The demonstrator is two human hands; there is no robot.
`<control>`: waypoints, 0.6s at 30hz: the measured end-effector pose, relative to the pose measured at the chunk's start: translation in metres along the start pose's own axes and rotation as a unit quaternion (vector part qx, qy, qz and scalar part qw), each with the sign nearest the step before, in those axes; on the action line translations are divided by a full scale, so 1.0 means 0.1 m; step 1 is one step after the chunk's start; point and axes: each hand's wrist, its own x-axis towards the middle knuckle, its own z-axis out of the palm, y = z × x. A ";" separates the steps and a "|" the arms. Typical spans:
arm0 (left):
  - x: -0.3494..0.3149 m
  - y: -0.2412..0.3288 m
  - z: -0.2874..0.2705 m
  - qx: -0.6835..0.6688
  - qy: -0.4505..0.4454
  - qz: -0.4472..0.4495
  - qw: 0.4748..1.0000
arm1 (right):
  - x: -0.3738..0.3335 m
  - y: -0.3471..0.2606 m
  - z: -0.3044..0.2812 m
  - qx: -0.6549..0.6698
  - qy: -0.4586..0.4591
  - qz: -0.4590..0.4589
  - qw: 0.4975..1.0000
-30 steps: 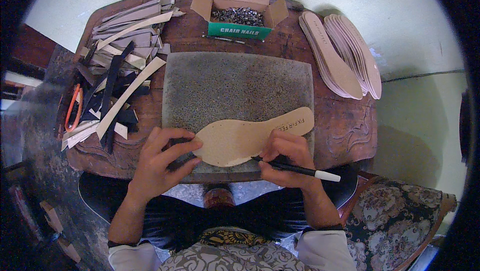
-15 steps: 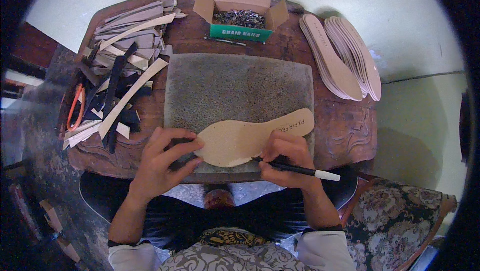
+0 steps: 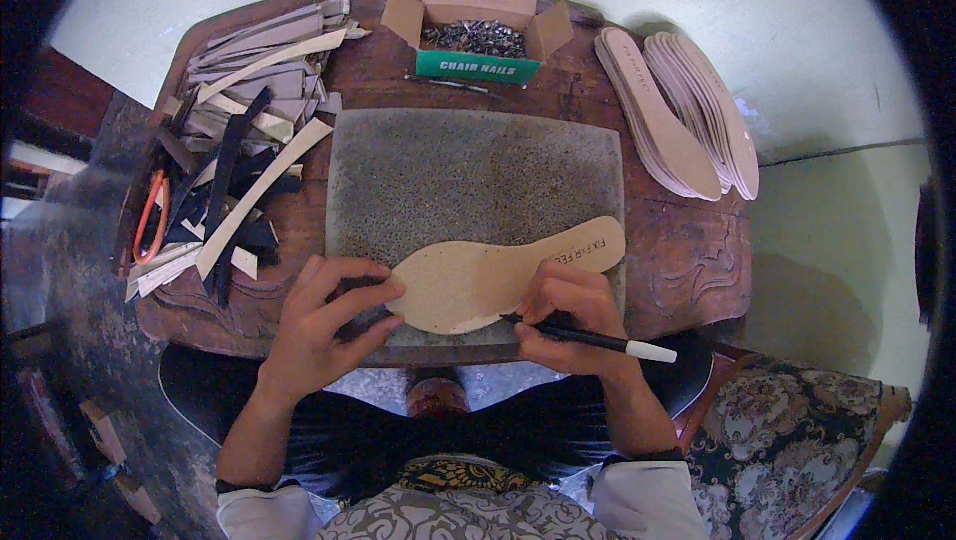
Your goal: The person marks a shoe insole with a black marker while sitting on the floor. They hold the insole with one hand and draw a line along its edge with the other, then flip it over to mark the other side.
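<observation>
A tan shoe insole (image 3: 460, 281) lies across the near part of a grey textured slab (image 3: 468, 171), its wide toe end to the left. The fingertips and thumb of my left hand (image 3: 334, 316) grip the edge of that toe end. In my right hand (image 3: 573, 316) is a black marker pen (image 3: 588, 338), held in a writing grip with its white end pointing right. The pen's tip meets the insole's near edge around the middle. My right hand also covers part of the heel half, where dark printing shows.
Beyond the slab stands an open green box (image 3: 473, 64) of metal nails, with a thin metal tool (image 3: 453, 86) before it. Stacked insoles (image 3: 662, 122) are at the far right. Offcut strips (image 3: 264, 72) and an orange-handled tool (image 3: 150, 219) crowd the left of the wooden table (image 3: 687, 271).
</observation>
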 end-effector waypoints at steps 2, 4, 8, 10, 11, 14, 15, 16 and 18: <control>0.02 -0.02 0.01 0.003 0.014 0.027 1.000 | -0.01 0.04 -0.02 0.008 0.011 -0.015 1.000; 0.01 -0.01 0.01 0.002 0.012 0.017 1.000 | -0.02 0.10 -0.05 0.032 0.038 -0.034 0.998; 0.01 -0.01 0.01 0.007 0.007 0.014 1.000 | -0.02 0.06 -0.10 0.029 0.037 -0.011 0.999; 0.01 -0.01 0.01 0.007 0.012 0.016 1.000 | -0.01 0.04 -0.09 0.028 0.034 -0.017 0.999; 0.01 -0.01 0.02 0.008 0.014 0.017 1.000 | -0.01 0.03 -0.09 0.028 0.035 -0.020 0.999; 0.00 -0.01 0.01 0.010 0.013 0.015 1.000 | -0.02 0.02 -0.08 0.021 0.028 -0.022 0.999; 0.00 -0.01 0.01 0.007 0.013 0.012 1.000 | -0.02 0.02 -0.08 0.014 0.020 -0.019 1.000; 0.00 0.00 0.01 0.004 0.013 0.010 1.000 | -0.03 0.03 -0.08 0.006 0.013 -0.015 1.000; 0.01 0.00 0.02 0.002 0.012 0.008 1.000 | -0.03 0.04 -0.07 0.009 0.016 -0.008 1.000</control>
